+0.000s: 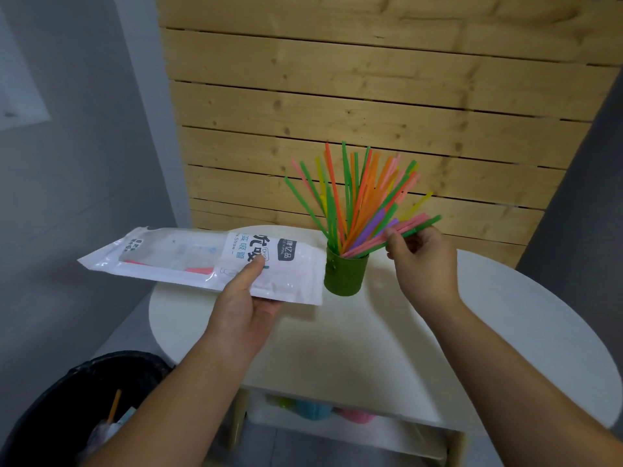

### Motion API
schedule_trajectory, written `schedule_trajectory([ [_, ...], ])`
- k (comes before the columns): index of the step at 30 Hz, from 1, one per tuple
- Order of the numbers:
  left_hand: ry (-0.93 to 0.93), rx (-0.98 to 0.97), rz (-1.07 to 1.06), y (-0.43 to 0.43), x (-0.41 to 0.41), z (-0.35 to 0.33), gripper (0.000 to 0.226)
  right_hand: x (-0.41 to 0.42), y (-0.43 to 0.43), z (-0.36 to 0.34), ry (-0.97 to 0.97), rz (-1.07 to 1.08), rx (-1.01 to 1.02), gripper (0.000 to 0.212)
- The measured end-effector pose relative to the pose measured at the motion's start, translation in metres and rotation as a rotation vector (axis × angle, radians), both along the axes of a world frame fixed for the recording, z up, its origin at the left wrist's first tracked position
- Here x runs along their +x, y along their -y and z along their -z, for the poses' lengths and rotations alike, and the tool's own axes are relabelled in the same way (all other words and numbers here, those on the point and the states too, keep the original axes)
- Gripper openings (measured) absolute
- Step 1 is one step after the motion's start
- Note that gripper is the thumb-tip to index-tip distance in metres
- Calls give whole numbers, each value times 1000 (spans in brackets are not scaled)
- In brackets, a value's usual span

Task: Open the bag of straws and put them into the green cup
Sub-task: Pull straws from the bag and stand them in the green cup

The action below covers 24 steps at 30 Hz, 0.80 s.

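A green cup (pixel 344 274) stands on the round white table (pixel 371 348), stuffed with several colourful straws (pixel 357 197) that fan upward. My right hand (pixel 424 261) is just right of the cup, pinching a few pink and green straws whose lower ends lean into the cup. My left hand (pixel 246 298) holds the white straw bag (pixel 209 261) flat and level, left of the cup, thumb on top. The bag's torn end points left, and a pink straw or two shows through its clear window.
A black-lined bin (pixel 77 409) with rubbish sits low on the left, beside the table. A wooden slat wall (pixel 371 96) rises directly behind the table. Coloured cups (pixel 313 409) rest on a shelf under the tabletop.
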State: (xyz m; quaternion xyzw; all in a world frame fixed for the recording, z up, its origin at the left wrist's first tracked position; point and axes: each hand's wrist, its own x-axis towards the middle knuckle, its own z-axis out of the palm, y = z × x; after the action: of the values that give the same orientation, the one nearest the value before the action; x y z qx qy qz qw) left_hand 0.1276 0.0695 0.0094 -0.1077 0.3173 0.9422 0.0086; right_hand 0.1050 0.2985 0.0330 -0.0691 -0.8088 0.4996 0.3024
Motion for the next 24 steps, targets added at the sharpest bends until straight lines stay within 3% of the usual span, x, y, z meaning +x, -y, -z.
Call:
schedule_trajectory([
  [5, -35, -48, 33, -1, 0, 1, 26, 0, 0, 2, 10, -48, -10, 15],
  [10, -50, -46, 14, 2, -2, 1, 27, 15, 1, 5, 58, -76, -94, 30],
  [14, -49, -79, 1, 1, -1, 1, 27, 38, 11, 19, 254, -9, -153, 39],
  [19, -82, -155, 25, -2, 6, -1, 46, 61, 55, 19, 580, -245, -895, 48],
  [24, -168, -338, 76, 0, 15, -8, 41, 74, 91, 12, 512, -508, -1435, 57],
])
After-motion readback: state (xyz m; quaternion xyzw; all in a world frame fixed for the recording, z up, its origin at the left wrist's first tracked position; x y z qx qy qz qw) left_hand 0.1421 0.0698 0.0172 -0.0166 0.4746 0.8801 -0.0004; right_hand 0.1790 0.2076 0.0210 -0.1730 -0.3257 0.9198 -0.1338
